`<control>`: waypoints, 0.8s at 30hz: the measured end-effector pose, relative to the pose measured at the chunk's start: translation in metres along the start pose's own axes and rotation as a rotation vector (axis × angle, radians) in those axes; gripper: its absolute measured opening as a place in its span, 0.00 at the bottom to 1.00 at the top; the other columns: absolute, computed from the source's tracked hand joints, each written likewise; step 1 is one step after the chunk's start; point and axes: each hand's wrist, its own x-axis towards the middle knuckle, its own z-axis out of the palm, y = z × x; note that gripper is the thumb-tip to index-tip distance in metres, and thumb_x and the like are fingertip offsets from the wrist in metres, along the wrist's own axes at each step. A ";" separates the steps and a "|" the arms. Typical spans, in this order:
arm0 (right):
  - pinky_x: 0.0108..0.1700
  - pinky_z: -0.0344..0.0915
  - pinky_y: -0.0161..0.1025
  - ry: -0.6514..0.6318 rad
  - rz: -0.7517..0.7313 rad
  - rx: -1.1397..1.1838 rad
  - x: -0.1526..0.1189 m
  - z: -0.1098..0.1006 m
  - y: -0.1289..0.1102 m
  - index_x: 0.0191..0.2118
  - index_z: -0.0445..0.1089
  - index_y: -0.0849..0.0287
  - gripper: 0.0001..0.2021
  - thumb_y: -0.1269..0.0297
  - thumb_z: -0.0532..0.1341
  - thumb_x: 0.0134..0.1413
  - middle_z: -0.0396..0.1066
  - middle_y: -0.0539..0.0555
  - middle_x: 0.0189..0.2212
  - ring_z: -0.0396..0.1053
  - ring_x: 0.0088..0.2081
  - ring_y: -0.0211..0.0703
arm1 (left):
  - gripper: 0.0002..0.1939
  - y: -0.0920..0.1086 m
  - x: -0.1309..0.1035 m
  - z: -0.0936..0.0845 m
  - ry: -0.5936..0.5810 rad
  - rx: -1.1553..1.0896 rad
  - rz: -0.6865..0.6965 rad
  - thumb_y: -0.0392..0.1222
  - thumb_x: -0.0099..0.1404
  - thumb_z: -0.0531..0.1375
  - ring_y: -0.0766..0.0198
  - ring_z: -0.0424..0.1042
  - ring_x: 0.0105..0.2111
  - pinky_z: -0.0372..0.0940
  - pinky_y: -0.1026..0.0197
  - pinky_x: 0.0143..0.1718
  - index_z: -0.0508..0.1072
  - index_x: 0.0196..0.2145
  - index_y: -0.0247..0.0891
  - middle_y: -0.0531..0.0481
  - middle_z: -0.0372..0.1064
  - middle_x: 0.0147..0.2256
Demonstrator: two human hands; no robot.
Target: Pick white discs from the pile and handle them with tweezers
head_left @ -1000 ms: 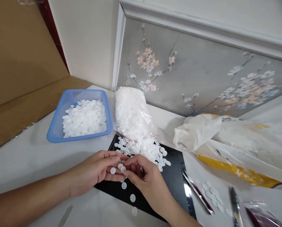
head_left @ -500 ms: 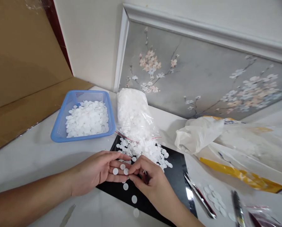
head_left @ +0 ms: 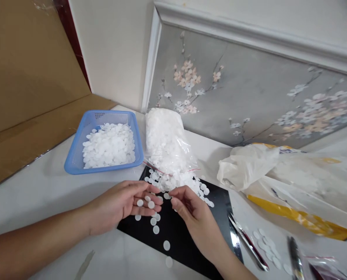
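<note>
My left hand (head_left: 126, 202) is palm up with its fingers stretched out, and several small white discs (head_left: 151, 204) rest on them. Opposite it, my right hand (head_left: 192, 212) has its fingers curled and thumb close to the index fingertip; what sits between them, if anything, I cannot make out. Both hands are over a black mat (head_left: 173, 229). More discs (head_left: 166, 245) lie loose on the mat and on the table in front of it. Behind the hands, a heap of discs (head_left: 187, 181) spills from an open clear zip bag (head_left: 167, 136).
A blue basket (head_left: 70, 161) holding many discs stands at the left beside a cardboard sheet (head_left: 30, 70). Tweezers (head_left: 249, 243), a pen-like tool (head_left: 295, 256) and scattered discs (head_left: 268, 245) lie at the right, near a large white plastic bag (head_left: 249, 163). A framed flower picture (head_left: 249, 77) is behind.
My right hand has drawn away from the left fingers, up and to the right. The left hand has shifted slightly up, and more discs show on the mat below its fingers.
</note>
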 end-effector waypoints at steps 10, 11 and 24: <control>0.35 0.65 0.35 -0.171 -0.234 -0.422 -0.004 0.011 0.001 0.36 0.73 0.56 0.08 0.77 0.63 0.53 0.69 0.50 0.33 0.70 0.32 0.40 | 0.09 0.016 0.002 -0.014 0.116 0.569 0.118 0.39 0.64 0.53 0.70 0.55 0.23 0.49 0.66 0.26 0.72 0.39 0.40 0.57 0.62 0.26; 0.35 0.66 0.35 -0.167 -0.257 -0.451 -0.004 0.012 0.002 0.37 0.72 0.56 0.08 0.77 0.63 0.54 0.69 0.50 0.34 0.70 0.32 0.40 | 0.09 0.017 0.000 -0.013 0.102 0.703 0.134 0.40 0.64 0.53 0.68 0.57 0.24 0.50 0.65 0.27 0.72 0.38 0.40 0.57 0.62 0.26; 0.29 0.63 0.34 -0.208 -0.558 -0.671 0.000 0.010 0.007 0.34 0.72 0.57 0.11 0.74 0.53 0.61 0.71 0.54 0.32 0.68 0.29 0.39 | 0.06 0.006 -0.010 -0.004 -0.048 1.443 0.170 0.32 0.56 0.58 0.58 0.69 0.31 0.50 0.64 0.28 0.70 0.29 0.43 0.53 0.72 0.29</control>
